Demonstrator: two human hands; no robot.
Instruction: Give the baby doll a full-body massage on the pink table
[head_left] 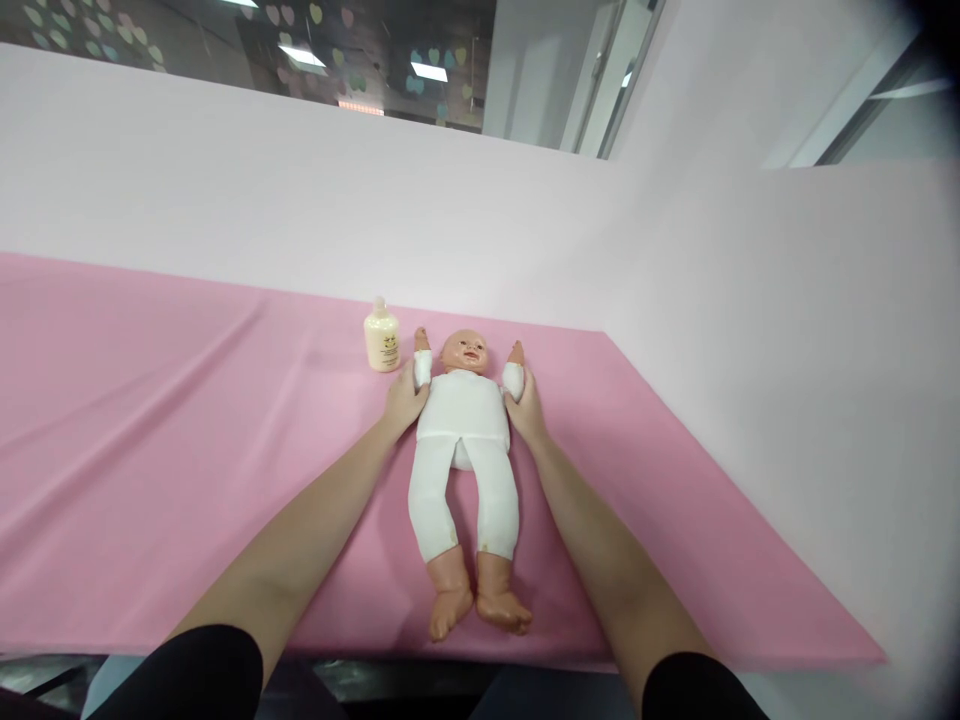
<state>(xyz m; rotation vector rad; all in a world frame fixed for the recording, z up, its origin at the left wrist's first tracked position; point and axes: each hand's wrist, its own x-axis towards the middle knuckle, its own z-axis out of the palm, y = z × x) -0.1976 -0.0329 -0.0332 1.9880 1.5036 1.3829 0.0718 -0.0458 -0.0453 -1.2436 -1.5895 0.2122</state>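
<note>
While the doll [465, 440] lies face-up along the middle of the pink-covered table [150, 470], both of the person's hands close on its upper arms from either side. The left hand [405, 400] wraps the doll's arm on the bottle side, fingers curled around the white sleeve just below the small bare fist; the right hand [525, 405] does the same on the doll's other arm. Each hand looks closed in a light grasp on a sleeve rather than resting flat, though the fingertips on the far side of the sleeves are hidden.

The doll's arms are raised beside its head, and the grip at the sleeves seems to be what keeps them spread there; held this way, the torso stays pinned straight and centred between the person's forearms. The doll wears a white one-piece suit, its legs stretch back toward the person, and its bare feet reach almost to the near edge of the table, toes turned slightly outward.

Just beside the doll's head, on the left hand's side and a little farther from the person, stands a small cream-coloured bottle [382, 338], upright, cap on, with a printed label facing the camera. It stands apart from the doll, not touching it, close enough to the left hand to be reached without shifting the doll.

Beyond the doll's head a pale pink backdrop [480, 220] rises from the table's far edge and turns a corner on the right-hand side.
</note>
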